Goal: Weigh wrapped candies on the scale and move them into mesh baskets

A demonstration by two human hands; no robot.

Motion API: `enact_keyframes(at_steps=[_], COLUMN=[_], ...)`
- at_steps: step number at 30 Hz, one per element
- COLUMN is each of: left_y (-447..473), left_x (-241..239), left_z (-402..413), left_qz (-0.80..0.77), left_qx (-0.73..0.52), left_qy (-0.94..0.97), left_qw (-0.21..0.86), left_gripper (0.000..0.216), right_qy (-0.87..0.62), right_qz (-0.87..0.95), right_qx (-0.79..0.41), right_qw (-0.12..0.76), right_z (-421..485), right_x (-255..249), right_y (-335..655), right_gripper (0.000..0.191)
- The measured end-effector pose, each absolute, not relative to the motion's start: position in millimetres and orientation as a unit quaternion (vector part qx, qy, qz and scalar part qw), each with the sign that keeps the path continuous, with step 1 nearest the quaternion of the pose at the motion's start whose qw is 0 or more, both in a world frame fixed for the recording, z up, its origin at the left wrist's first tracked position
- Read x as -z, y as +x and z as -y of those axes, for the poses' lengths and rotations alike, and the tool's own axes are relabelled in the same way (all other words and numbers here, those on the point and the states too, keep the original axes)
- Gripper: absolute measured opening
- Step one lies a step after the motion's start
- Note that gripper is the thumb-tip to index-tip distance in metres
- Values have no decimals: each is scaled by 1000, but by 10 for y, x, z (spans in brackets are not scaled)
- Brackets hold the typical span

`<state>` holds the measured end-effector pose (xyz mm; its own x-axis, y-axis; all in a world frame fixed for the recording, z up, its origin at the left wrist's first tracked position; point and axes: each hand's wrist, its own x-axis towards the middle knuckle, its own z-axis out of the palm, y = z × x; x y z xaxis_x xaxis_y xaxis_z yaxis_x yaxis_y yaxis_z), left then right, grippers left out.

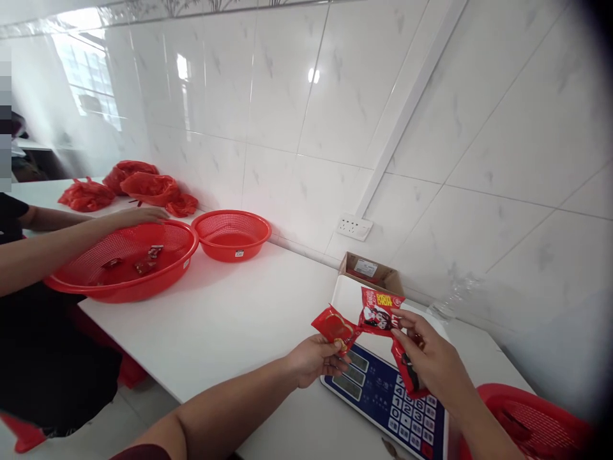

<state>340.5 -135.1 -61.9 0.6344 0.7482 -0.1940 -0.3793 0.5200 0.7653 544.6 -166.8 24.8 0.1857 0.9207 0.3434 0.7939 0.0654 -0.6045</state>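
Head camera, lower right: left hand [316, 362] holds a heart-printed packet [332, 324], right hand [433, 358] a cartoon-printed packet [376, 311], fingers [329, 349] pinching edges, likely to leave prints uncovered, above the digital scale [379, 382]

Three glossy red printed packets [374, 313] (the middle one yellow-lettered) are held tilted above a scale [376, 391].
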Motion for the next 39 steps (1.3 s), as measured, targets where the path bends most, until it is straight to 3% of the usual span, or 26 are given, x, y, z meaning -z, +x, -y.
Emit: enact_keyframes(at_steps=[12,16,19,28,32,39], left_y=[3476,3487,3480,3405,3466,3555], left_x=[563,486,383,225,235,293], left_z=[1466,1501,1569,1677,1702,1756], left_qz=[-272,-265,-241,-142,-159,-169], left_qx=[-343,-337,-312,-223,-288,-356], left_qy=[365,365,381,439,408,395], left_qw=[822,827,836,859,851,830], left_gripper=[46,45,43,49,51,48], right_qy=[-699,-703,-662,-615,-621,-697], right_qz=[576,550,596,640,625,439], right_qx=[27,-74,-142,-145,-143,-105], right_qw=[423,445,432,438,451,557], right_z=[2034,2142,2190,2307,2332,2343], right_x=[-341,-307,-172,32,79,31], right_y=[5428,5376,5307,5192,5148,5000], right_gripper=[45,47,38,28,30,49])
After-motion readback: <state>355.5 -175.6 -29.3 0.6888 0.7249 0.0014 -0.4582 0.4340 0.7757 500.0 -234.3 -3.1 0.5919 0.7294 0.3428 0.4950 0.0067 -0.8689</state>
